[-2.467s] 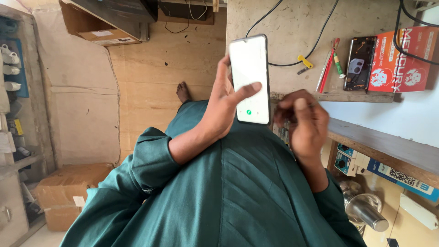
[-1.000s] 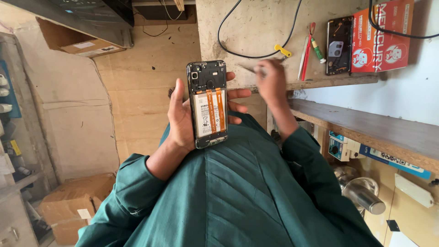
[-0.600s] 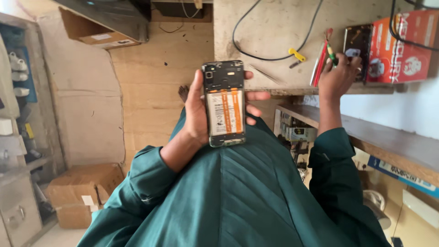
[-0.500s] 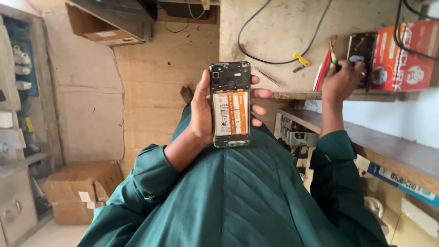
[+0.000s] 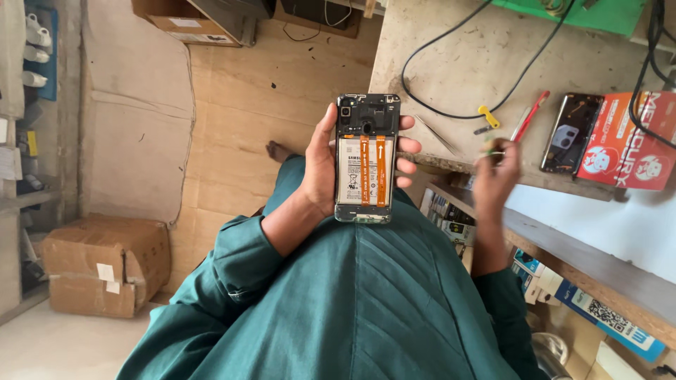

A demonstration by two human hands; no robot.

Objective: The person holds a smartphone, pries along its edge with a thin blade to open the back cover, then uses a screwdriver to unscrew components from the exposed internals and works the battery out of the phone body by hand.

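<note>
A green-sleeved lap fills the lower half of the frame, and just above it, at centre, the left hand [image 5: 320, 169] grips an opened smartphone [image 5: 366, 158], its back cover off and its battery and two orange ribbon cables facing the camera. The thumb lies along the phone's left edge, and the fingertips [image 5: 408, 146] curl round its right edge, clamped on the body and holding it upright. To the right of centre, the right hand [image 5: 496, 165] is raised near the workbench's front edge, its fingers pinched together on a small tool with a yellow-green handle [image 5: 489, 146]; the motion blur makes its kind hard to tell. Beyond it, on the workbench [image 5: 451, 63] in the upper right, lie tweezers [image 5: 438, 135], a yellow plastic piece [image 5: 486, 116], a red-handled tool [image 5: 529, 116], a black cable [image 5: 451, 49], the removed phone back cover [image 5: 570, 134] and a red box [image 5: 627, 144]. A taped cardboard box [image 5: 105, 264] sits on the floor at lower left.
</note>
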